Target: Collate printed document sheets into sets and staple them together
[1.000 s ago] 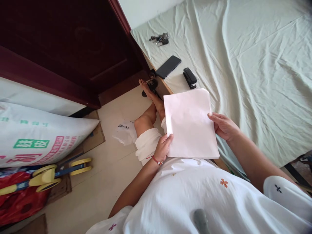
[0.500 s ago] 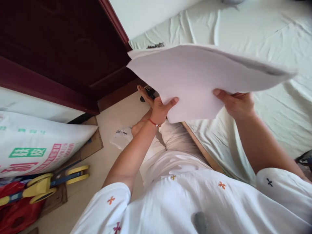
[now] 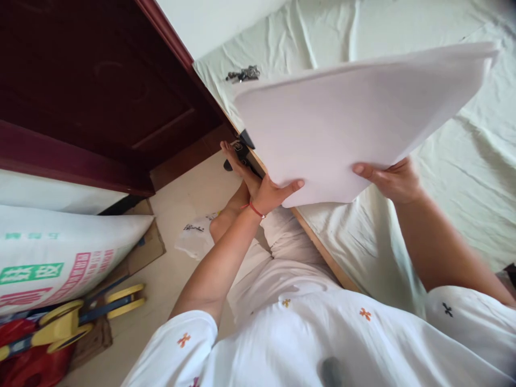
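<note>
A stack of white paper sheets is held up in front of me, its faces blank on the side toward me. My left hand grips its near left edge, thumb on top and fingers hidden beneath. On the near right edge my right hand is closed in the same way, thumb over the paper. The sheets spread away from both hands, with the far right corner raised. Below them lies a bed with a pale green sheet.
Keys lie on the bed near its far left corner. Left of me are a dark red door, a large white printed sack and a yellow-and-blue wheeled toy. The bed's wooden edge runs beside my legs.
The paper stack has tilted, its far right corner rising and its left edge shifting right. More of the keys shows. Both hands keep their hold, slightly lower in view.
</note>
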`<action>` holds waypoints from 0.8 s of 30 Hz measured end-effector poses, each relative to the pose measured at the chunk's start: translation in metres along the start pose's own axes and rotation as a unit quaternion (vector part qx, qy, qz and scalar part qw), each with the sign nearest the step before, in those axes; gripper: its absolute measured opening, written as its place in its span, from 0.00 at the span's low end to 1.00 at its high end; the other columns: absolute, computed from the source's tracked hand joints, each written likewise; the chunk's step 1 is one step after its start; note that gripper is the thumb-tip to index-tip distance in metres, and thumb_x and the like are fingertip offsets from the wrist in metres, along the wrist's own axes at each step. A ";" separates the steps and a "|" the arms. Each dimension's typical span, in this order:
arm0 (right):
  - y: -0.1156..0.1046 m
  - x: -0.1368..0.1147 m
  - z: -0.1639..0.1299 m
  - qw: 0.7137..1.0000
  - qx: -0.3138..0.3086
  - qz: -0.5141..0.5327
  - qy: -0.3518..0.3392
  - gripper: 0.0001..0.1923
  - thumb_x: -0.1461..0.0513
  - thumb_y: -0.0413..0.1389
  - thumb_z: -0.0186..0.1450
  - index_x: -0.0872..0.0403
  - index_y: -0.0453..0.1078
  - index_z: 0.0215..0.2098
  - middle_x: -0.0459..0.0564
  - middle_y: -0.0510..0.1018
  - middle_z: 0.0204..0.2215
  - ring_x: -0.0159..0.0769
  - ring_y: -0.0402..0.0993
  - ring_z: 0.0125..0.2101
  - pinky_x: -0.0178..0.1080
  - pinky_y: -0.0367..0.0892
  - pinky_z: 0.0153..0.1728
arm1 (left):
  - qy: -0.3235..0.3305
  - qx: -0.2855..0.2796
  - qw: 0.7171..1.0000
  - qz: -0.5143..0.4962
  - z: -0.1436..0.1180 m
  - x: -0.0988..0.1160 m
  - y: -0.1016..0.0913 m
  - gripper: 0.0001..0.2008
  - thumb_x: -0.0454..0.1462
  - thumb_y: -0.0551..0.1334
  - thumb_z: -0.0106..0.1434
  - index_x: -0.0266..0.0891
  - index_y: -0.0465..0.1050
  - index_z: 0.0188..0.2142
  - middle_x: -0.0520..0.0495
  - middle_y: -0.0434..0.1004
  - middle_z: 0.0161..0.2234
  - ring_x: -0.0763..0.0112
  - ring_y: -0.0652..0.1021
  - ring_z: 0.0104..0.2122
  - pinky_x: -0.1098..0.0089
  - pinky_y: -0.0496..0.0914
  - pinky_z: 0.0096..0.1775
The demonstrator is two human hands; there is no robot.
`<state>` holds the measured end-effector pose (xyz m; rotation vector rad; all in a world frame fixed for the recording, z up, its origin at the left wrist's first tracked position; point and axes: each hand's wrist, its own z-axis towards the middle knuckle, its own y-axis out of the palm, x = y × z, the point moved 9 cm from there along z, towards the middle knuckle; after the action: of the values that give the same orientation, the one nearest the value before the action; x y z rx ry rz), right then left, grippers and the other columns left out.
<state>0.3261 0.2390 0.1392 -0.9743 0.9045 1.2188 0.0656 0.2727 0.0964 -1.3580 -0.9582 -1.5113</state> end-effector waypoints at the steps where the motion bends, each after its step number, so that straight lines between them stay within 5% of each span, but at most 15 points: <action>1: 0.002 0.002 0.000 1.000 -0.002 0.004 0.012 0.16 0.51 0.74 0.58 0.46 0.84 0.42 0.45 0.86 0.44 0.42 0.83 0.47 0.44 0.80 0.48 | -0.006 0.005 1.000 0.005 -0.001 0.001 -0.001 0.34 0.56 0.76 0.55 0.40 0.80 0.54 0.38 0.85 0.53 0.50 0.80 0.60 0.48 0.70 0.65; 7: 0.001 0.032 -0.024 0.980 -0.053 0.018 0.189 0.18 0.47 0.74 0.56 0.50 0.83 0.35 0.46 0.84 0.31 0.42 0.83 0.35 0.41 0.80 0.35 | -0.063 0.123 0.984 -0.113 -0.010 -0.020 -0.012 0.34 0.54 0.78 0.53 0.39 0.80 0.54 0.38 0.84 0.55 0.51 0.79 0.62 0.51 0.68 0.67; 11: 0.007 0.039 -0.054 0.960 0.024 0.145 0.239 0.28 0.39 0.74 0.50 0.46 0.82 0.41 0.48 0.85 0.37 0.46 0.84 0.44 0.50 0.79 0.51 | -0.081 0.226 0.948 -0.208 -0.014 -0.042 -0.019 0.36 0.54 0.79 0.51 0.44 0.80 0.56 0.43 0.84 0.57 0.53 0.76 0.64 0.52 0.68 0.68; 14: 0.040 0.042 -0.072 0.942 0.030 0.209 0.260 0.34 0.38 0.74 0.49 0.42 0.79 0.48 0.50 0.84 0.50 0.48 0.80 0.54 0.54 0.75 0.58 | -0.084 0.237 0.941 -0.225 -0.013 -0.051 -0.003 0.34 0.55 0.78 0.53 0.48 0.78 0.57 0.47 0.82 0.59 0.56 0.74 0.67 0.54 0.67 0.69; 18: 0.067 0.050 -0.072 0.925 0.113 0.228 0.284 0.30 0.41 0.73 0.51 0.46 0.78 0.46 0.52 0.85 0.49 0.50 0.78 0.58 0.52 0.74 0.60 | -0.092 0.232 0.941 -0.227 -0.014 -0.056 0.027 0.36 0.59 0.76 0.53 0.45 0.78 0.56 0.45 0.83 0.57 0.56 0.73 0.67 0.53 0.63 0.71; 21: 0.054 0.054 -0.060 0.925 0.185 0.171 0.286 0.35 0.48 0.76 0.50 0.47 0.76 0.53 0.51 0.85 0.48 0.49 0.78 0.58 0.51 0.72 0.62 | -0.100 0.221 0.943 -0.229 -0.012 -0.055 0.030 0.34 0.58 0.77 0.52 0.42 0.80 0.52 0.43 0.84 0.54 0.55 0.76 0.64 0.54 0.64 0.70; 24: 0.018 0.051 -0.048 0.945 0.190 0.070 0.255 0.31 0.51 0.75 0.54 0.48 0.77 0.54 0.50 0.85 0.48 0.48 0.78 0.57 0.51 0.72 0.63 | -0.094 0.220 0.948 -0.211 -0.004 -0.049 -0.002 0.31 0.57 0.79 0.48 0.42 0.82 0.45 0.44 0.86 0.49 0.55 0.78 0.60 0.54 0.65 0.68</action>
<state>0.3133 0.2122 0.0734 -0.9314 1.5772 0.8635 0.0645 0.2750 0.0469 -1.0208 -1.6799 -1.3632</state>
